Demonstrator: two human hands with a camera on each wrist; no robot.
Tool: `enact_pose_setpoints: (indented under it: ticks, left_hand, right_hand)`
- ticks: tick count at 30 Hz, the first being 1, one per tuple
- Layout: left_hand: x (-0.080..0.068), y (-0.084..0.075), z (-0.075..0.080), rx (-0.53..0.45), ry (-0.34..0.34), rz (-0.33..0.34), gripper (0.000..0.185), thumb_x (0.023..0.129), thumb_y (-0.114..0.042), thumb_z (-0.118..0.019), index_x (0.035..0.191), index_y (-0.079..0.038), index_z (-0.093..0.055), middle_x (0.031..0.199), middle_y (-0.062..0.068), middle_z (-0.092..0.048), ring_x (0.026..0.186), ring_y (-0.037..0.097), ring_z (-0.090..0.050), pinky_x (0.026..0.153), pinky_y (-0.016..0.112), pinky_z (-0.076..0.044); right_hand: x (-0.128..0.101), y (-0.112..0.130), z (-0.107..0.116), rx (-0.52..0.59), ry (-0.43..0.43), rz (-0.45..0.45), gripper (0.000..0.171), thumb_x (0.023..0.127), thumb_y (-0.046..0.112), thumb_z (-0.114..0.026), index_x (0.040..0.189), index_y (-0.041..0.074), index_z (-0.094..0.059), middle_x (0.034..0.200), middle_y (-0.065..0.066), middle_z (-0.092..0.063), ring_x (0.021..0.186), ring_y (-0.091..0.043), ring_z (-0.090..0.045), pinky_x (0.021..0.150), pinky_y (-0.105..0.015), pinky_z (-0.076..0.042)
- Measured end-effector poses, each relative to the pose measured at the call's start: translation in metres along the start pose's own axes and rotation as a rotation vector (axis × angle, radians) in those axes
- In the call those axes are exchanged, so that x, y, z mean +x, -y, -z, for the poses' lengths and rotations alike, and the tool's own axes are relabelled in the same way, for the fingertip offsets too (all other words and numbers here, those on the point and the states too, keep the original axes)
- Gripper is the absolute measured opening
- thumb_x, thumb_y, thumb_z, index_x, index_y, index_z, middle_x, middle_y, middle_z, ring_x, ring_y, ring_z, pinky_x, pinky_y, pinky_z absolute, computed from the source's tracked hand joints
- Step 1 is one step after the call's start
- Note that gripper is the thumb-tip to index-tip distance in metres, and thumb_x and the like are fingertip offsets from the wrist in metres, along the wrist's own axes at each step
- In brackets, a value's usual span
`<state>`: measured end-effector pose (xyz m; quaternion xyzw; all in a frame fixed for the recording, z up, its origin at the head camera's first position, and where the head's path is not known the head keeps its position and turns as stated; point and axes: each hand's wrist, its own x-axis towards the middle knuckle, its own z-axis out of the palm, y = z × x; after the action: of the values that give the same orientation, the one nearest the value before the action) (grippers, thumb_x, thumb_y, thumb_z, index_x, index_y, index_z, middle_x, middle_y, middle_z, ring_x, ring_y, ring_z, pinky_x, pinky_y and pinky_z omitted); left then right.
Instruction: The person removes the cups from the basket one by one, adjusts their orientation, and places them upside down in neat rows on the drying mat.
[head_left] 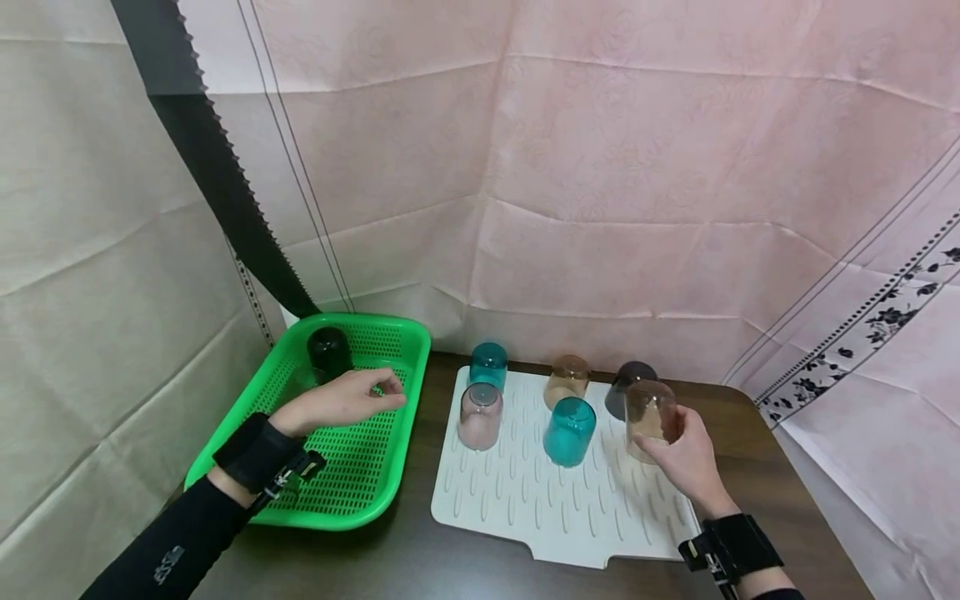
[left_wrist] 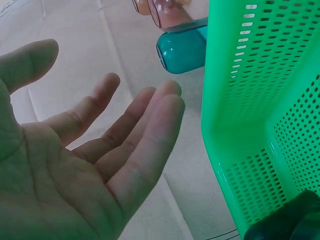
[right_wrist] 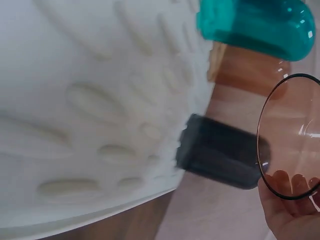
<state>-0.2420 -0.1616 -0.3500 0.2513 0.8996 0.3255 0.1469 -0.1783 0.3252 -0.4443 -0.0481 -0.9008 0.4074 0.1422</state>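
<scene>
Right hand (head_left: 686, 454) grips amber glass (head_left: 648, 417), lifted above white mat (head_left: 525, 508). Left hand (head_left: 341, 402) open, empty, hovers over green basket (head_left: 360, 500) left of mat.

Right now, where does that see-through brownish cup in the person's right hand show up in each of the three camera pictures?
Head view: the brownish cup is right of centre, upside down, held by the right hand over the white ridged mat.
Left wrist view: not surely in it; only cup ends at the top edge.
Right wrist view: its dark rim and tinted wall fill the right edge, fingers below.
Shared landmark: the teal cup, also top right in the right wrist view.
</scene>
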Motion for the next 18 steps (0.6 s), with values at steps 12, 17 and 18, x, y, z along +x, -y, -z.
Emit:
enact_pose_setpoints:
  ticks: [12,17,18]
  left_hand:
    - [-0.003,0.001,0.000,-0.008,0.005,-0.028,0.026,0.096,-0.034,-0.056,0.107,-0.011,-0.059,0.106,0.004,-0.058,0.088,0.021,-0.053,0.071,0.035,-0.045]
    - [-0.003,0.004,-0.001,-0.023,0.017,-0.024,0.026,0.095,-0.035,-0.057,0.107,-0.012,-0.059,0.109,0.005,-0.058,0.092,0.021,-0.055,0.074,0.037,-0.046]
    - [-0.003,0.004,-0.001,-0.027,0.020,-0.024,0.027,0.095,-0.035,-0.058,0.107,-0.012,-0.059,0.110,0.006,-0.058,0.093,0.021,-0.055,0.075,0.038,-0.047]
  right_hand:
    - [0.018,-0.029,-0.010,-0.054,0.127,-0.168,0.079,0.081,0.038,-0.073,0.128,-0.006,-0.028,0.114,-0.021,-0.044,0.099,-0.032,-0.045,0.078,-0.041,-0.042]
    - [0.024,-0.038,-0.015,-0.050,0.171,-0.183,0.080,0.082,0.037,-0.074,0.129,-0.006,-0.026,0.115,-0.023,-0.042,0.099,-0.033,-0.044,0.078,-0.039,-0.041]
    - [0.024,-0.039,-0.016,-0.044,0.178,-0.189,0.080,0.082,0.038,-0.074,0.129,-0.006,-0.026,0.116,-0.024,-0.042,0.099,-0.033,-0.044,0.079,-0.040,-0.041]
